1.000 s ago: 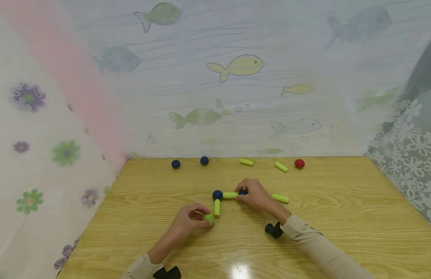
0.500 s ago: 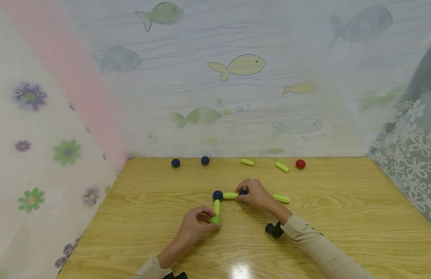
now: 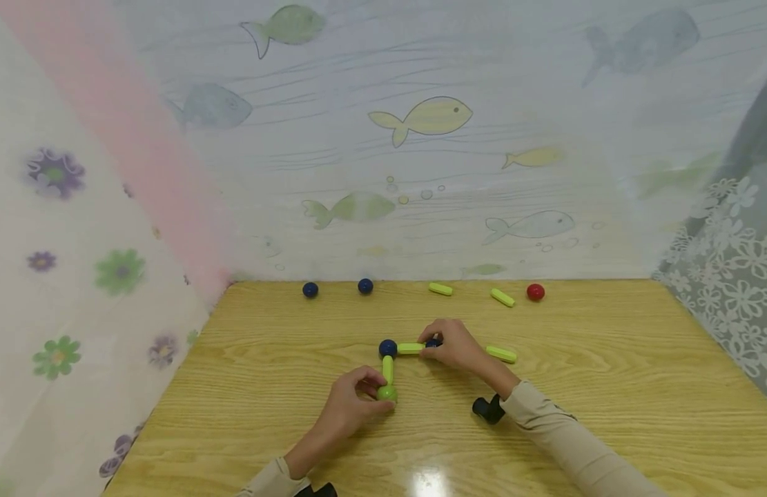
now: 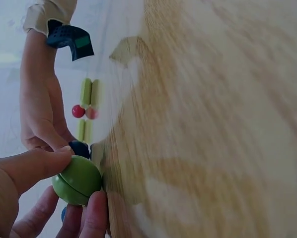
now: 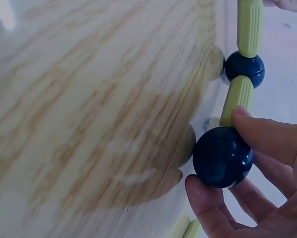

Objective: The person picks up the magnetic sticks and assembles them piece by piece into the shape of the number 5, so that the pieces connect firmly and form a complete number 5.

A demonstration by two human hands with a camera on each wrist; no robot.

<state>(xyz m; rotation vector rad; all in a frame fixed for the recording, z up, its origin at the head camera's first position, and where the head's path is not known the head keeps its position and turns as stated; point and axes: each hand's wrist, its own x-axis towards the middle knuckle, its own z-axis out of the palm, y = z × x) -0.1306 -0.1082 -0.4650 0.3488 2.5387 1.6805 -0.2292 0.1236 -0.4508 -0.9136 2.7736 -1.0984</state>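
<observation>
My left hand point(image 3: 352, 404) pinches a green ball point(image 4: 78, 181) between thumb and fingers, at the near end of a yellow-green stick point(image 3: 388, 371). That stick runs back to a dark blue ball point(image 3: 388, 348) at the corner of an L shape. From there a second yellow-green stick point(image 3: 411, 348) extends right to another dark blue ball point(image 5: 222, 157). My right hand point(image 3: 454, 348) holds this ball between thumb and fingers, the thumb tip lying over the stick's end. In the head view, the right hand covers most of that ball.
Along the back of the wooden table point(image 3: 265, 414) lie two blue balls point(image 3: 365, 286), two yellow-green sticks point(image 3: 440, 289) and a red ball point(image 3: 535, 292). Another loose stick point(image 3: 501, 354) lies just right of my right hand. A black device point(image 3: 488, 410) sits at the right wrist.
My left hand has moved right with the green ball, bringing it from beside the stick to the stick's near end. The right hand has stayed in place on its blue ball.
</observation>
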